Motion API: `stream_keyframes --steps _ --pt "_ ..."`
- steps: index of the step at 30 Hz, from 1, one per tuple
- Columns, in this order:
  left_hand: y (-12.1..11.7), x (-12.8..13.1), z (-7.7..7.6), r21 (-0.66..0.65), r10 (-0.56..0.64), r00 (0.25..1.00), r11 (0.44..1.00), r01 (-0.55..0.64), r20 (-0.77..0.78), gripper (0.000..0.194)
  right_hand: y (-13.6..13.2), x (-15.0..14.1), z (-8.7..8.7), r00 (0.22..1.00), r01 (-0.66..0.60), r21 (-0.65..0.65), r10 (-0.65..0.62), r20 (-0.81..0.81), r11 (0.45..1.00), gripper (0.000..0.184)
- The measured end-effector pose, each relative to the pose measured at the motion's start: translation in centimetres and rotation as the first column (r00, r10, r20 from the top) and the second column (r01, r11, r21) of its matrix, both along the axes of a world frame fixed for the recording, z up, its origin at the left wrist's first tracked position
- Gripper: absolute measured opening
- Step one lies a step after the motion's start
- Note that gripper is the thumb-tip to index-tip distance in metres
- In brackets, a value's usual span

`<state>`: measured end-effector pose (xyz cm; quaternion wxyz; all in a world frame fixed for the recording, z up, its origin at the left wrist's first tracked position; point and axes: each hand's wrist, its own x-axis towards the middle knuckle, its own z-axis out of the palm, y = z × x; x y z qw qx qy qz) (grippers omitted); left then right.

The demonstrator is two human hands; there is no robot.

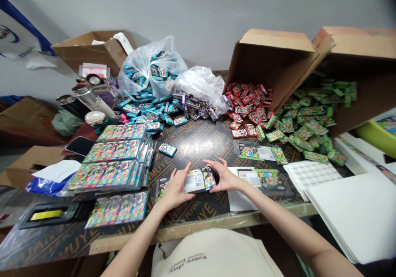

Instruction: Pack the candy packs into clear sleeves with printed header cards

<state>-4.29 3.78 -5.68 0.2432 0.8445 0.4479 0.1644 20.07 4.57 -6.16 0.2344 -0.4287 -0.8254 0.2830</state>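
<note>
In front of me on the dark table lies a flat clear plastic packet (194,182) with a printed card and a white barcode label. My left hand (177,189) holds the packet's left part, thumb at the near edge and fingers at the far edge. At its right end, my right hand (227,177) grips a small purple-and-black printed box (209,178) between thumb and fingers. Whether the box is inside the packet or on top of it I cannot tell. A single blue box (167,149) lies beyond my left hand. More flat packets (268,181) rest right of my right hand.
Filled packets (105,174) are stacked at the left. Blue boxes (145,112), purple boxes (198,105), red boxes (247,99) and green boxes (309,124) lie heaped along the back. Tipped cartons (278,41) stand at the right, bottles (93,99) and a phone (81,145) at left.
</note>
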Motion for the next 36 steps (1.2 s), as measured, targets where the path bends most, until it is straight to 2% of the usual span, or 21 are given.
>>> stream_keyframes --steps 3,9,12,15,17,20,21,22,23,24,25,26,27,28,29,30,32,33,34,35,36 --pt "0.1 -0.1 0.3 -0.017 0.008 0.999 1.0 -0.007 0.045 0.101 0.1 0.1 0.3 0.998 0.0 -0.062 -0.003 -0.06 0.998 0.107" --pt "0.8 -0.4 0.7 -0.092 0.057 0.989 0.995 -0.045 0.135 0.093 -0.4 -0.6 0.5 0.965 0.206 -0.085 -0.217 -0.147 0.975 0.113" --pt "0.8 -0.1 0.8 -0.111 0.042 0.984 0.994 -0.022 0.174 0.095 -0.9 -0.9 0.8 0.982 0.182 0.023 -0.18 -0.063 0.983 0.109" --pt "0.8 0.3 0.7 -0.117 0.111 0.973 0.989 -0.088 0.203 0.097 -1.8 -1.2 1.4 0.982 0.176 0.156 -0.183 0.034 0.972 0.113" --pt "0.9 0.5 0.6 -0.112 0.176 0.96 0.982 -0.155 0.216 0.098 -2.2 -1.4 1.9 0.986 0.142 0.18 -0.156 0.066 0.973 0.104" --pt "1.0 0.7 0.3 -0.063 0.194 0.964 0.981 -0.185 0.183 0.098 -0.8 -1.0 2.2 0.995 -0.006 0.157 -0.011 0.104 0.988 0.078" --pt "1.0 0.6 0.2 -0.039 0.186 0.97 0.982 -0.183 0.159 0.097 0.4 -0.4 2.1 0.993 0.025 0.163 -0.044 0.108 0.986 0.074" --pt "1.0 0.5 0.0 -0.012 0.174 0.976 0.985 -0.174 0.129 0.097 1.9 0.5 2.1 0.983 0.131 0.183 -0.152 0.105 0.974 0.072" --pt "1.0 0.3 -0.2 0.016 0.155 0.983 0.987 -0.157 0.096 0.097 3.7 1.8 2.0 0.942 0.299 0.207 -0.323 0.093 0.932 0.073" --pt "1.0 0.1 -0.4 0.039 0.129 0.99 0.991 -0.131 0.059 0.096 5.6 3.3 1.9 0.849 0.494 0.231 -0.522 0.079 0.838 0.074" --pt "0.9 -0.1 -0.6 0.056 0.099 0.995 0.993 -0.1 0.02 0.095 7.4 5.0 1.9 0.719 0.659 0.236 -0.69 0.082 0.714 0.075" --pt "0.9 -0.4 -0.8 0.062 0.072 0.997 0.996 -0.071 -0.016 0.093 9.1 6.7 1.9 0.601 0.762 0.219 -0.791 0.112 0.61 0.077" --pt "0.9 -0.5 -0.9 0.061 0.055 0.998 0.997 -0.053 -0.043 0.091 10.6 8.3 1.9 0.517 0.818 0.2 -0.842 0.152 0.539 0.079" --pt "0.9 -0.6 -1.0 0.054 0.053 0.997 0.997 -0.05 -0.055 0.087 11.7 9.5 2.0 0.474 0.841 0.187 -0.859 0.194 0.507 0.08" --pt "1.0 -0.5 -0.9 0.044 0.066 0.997 0.997 -0.064 -0.045 0.084 12.5 10.2 2.1 0.465 0.846 0.171 -0.856 0.225 0.505 0.081" --pt "1.0 -0.2 -0.6 0.029 0.098 0.995 0.995 -0.097 -0.008 0.08 12.9 10.4 2.2 0.488 0.838 0.147 -0.842 0.23 0.525 0.082" --pt "1.1 0.9 0.3 -0.066 0.223 0.963 0.974 -0.215 0.15 0.07 12.5 9.0 2.6 0.604 0.79 0.04 -0.788 0.121 0.612 0.085" --pt "1.1 1.8 1.0 -0.177 0.316 0.914 0.944 -0.277 0.253 0.063 11.7 7.5 2.7 0.679 0.733 -0.048 -0.734 0.001 0.678 0.087" --pt "1.2 2.7 1.7 -0.34 0.421 0.836 0.89 -0.305 0.351 0.055 10.6 5.7 2.9 0.74 0.639 -0.14 -0.654 -0.153 0.756 0.09" --pt "1.3 3.7 2.5 -0.545 0.532 0.738 0.795 -0.266 0.415 0.05 9.2 3.7 3.0 0.769 0.506 -0.223 -0.553 -0.322 0.833 0.092" --pt "1.5 4.6 3.2 -0.73 0.619 0.644 0.67 -0.136 0.449 0.049 7.5 1.7 3.1 0.766 0.338 -0.277 -0.434 -0.474 0.899 0.095"
